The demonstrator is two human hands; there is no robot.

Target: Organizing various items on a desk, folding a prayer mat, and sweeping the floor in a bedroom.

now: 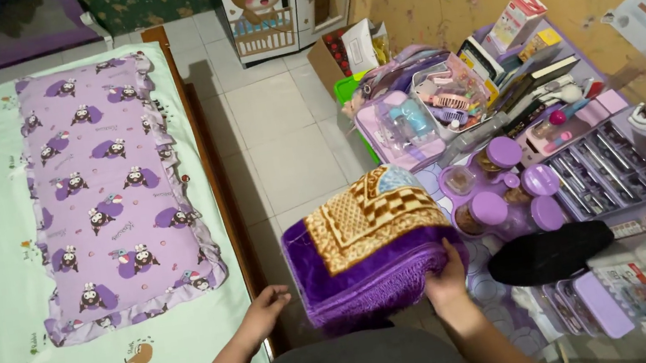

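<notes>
Tiled floor (282,128); right hand (446,278) clasping plush folded purple-gold rug (365,243); left hand (265,307) loose, empty.

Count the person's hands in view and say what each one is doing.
2. The left hand hangs open over the bed edge, holding nothing. The right hand grips the folded purple and gold rug at its right side. None hidden.
</notes>
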